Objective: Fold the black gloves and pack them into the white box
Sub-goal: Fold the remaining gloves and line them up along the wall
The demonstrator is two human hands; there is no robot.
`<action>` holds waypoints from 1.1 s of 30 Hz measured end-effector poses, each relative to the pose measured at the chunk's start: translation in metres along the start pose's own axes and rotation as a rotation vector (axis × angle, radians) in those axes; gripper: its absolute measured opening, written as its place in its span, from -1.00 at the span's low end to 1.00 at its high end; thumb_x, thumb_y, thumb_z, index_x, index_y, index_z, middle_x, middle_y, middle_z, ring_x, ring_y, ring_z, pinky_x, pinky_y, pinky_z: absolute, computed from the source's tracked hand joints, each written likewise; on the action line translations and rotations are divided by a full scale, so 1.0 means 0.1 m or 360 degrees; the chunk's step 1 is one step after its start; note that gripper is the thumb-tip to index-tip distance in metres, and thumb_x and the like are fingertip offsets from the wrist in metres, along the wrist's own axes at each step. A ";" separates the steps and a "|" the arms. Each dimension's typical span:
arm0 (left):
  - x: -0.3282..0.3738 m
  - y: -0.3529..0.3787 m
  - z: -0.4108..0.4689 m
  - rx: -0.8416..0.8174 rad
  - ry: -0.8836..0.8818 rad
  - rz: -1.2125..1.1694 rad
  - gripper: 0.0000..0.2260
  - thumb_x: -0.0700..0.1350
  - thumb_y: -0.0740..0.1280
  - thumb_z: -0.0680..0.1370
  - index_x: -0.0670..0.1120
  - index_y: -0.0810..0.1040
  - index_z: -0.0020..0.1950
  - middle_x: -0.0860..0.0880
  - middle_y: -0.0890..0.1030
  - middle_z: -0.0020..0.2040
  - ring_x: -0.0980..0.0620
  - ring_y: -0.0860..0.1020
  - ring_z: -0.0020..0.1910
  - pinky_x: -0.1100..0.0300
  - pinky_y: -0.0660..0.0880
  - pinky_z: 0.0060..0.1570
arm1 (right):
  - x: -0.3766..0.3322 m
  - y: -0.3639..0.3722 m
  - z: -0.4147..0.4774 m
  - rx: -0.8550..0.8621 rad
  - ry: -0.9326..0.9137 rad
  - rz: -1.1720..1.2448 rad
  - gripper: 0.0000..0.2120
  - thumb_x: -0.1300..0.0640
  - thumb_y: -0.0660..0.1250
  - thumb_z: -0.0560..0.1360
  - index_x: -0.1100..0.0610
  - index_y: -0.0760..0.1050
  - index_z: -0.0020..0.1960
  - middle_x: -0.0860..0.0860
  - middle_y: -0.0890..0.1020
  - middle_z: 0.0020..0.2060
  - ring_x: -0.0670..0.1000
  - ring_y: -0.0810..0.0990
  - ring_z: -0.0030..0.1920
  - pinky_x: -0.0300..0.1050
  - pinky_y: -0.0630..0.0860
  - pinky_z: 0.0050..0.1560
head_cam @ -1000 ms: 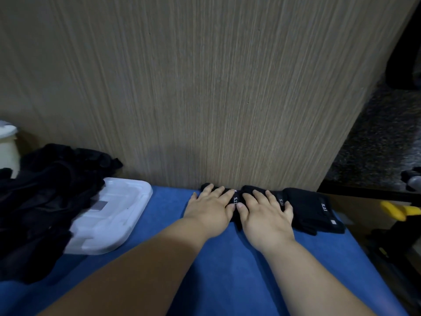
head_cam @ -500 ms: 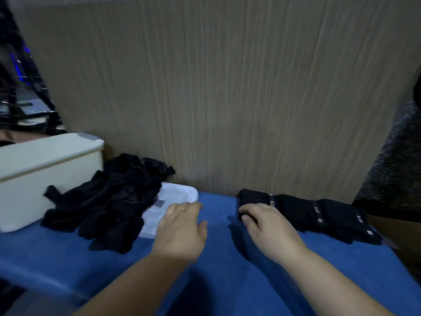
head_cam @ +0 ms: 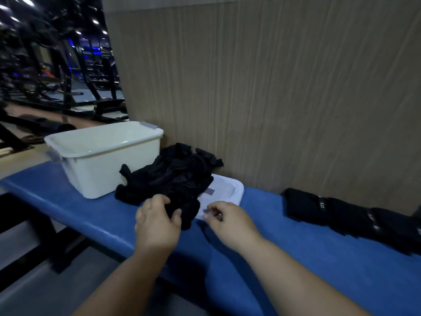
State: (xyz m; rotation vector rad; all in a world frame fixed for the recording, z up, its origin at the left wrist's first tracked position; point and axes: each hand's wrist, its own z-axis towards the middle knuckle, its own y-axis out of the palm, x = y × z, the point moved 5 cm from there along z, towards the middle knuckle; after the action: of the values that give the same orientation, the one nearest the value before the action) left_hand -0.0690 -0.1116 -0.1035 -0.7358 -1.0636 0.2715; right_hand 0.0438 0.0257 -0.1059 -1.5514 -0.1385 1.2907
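- Since 0.5 s ago the left hand (head_cam: 159, 222) has gone from hovering beside the white lid (head_cam: 227, 190) to the near edge of the pile of black gloves (head_cam: 173, 176); the right hand (head_cam: 230, 221) has left the folded gloves (head_cam: 341, 215) and come across to the lid's near corner; the view has swung left, so the white box (head_cam: 102, 174) now shows whole
- Left hand: fingers and thumb curled round 1 black glove (head_cam: 186, 213) at the front of the pile, clamped on it
- Right hand: fingers loosely curled, nothing seen in them; it sits over the lid's near edge, and I cannot tell whether it touches
- The pile lies loose and unfolded between the box and the lid, against the box wall and spilling over the lid's far-left part
- The box stands upright and open-topped at the left end of the blue tabletop (head_cam: 296, 258); its inside is not visible
- The folded gloves lie in a row at the right, along the wood-grain panel (head_cam: 273, 87), well apart from both hands
- Dark gym frames (head_cam: 68, 65) show far left, blurred
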 end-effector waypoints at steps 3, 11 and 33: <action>-0.06 0.04 0.07 -0.0053 0.0039 -0.0120 -0.70 -0.05 0.31 0.56 -0.10 0.40 0.25 -0.08 0.39 0.23 -0.09 0.37 0.24 0.04 0.37 0.19 | -0.10 0.17 0.14 0.0012 0.0077 -0.0097 -0.64 -0.21 0.25 0.50 0.05 0.54 0.07 -0.06 0.58 -0.01 -0.01 0.50 0.06 -0.08 0.51 0.02; -0.10 0.20 0.14 -0.0314 0.0132 -0.0351 -0.70 -0.14 0.32 0.55 -0.04 0.45 0.29 -0.01 0.43 0.21 0.05 0.46 0.15 0.15 0.44 0.20 | -0.16 0.32 0.33 0.0022 0.0231 -0.0022 -0.78 -0.18 0.31 0.47 -0.05 0.42 -0.17 -0.08 0.57 -0.18 -0.03 0.53 -0.14 -0.18 0.42 -0.28; 0.66 0.80 -0.46 -0.0774 0.0523 -0.0436 -0.87 -0.02 0.37 0.53 0.09 0.55 0.07 0.19 0.45 -0.04 0.24 0.46 -0.13 0.50 0.34 -0.21 | 0.80 -0.73 -0.53 0.0168 0.0250 0.0479 -0.77 0.08 0.49 0.40 0.13 0.46 -0.25 -0.10 0.51 -0.48 -0.12 0.39 -0.45 -0.24 0.34 -0.38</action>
State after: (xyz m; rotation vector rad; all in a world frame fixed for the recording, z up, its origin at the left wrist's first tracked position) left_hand 0.0136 -0.0371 -0.1237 -1.0143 -0.9068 -0.3479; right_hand 0.1533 0.0757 -0.1103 -1.6169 0.2683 1.3760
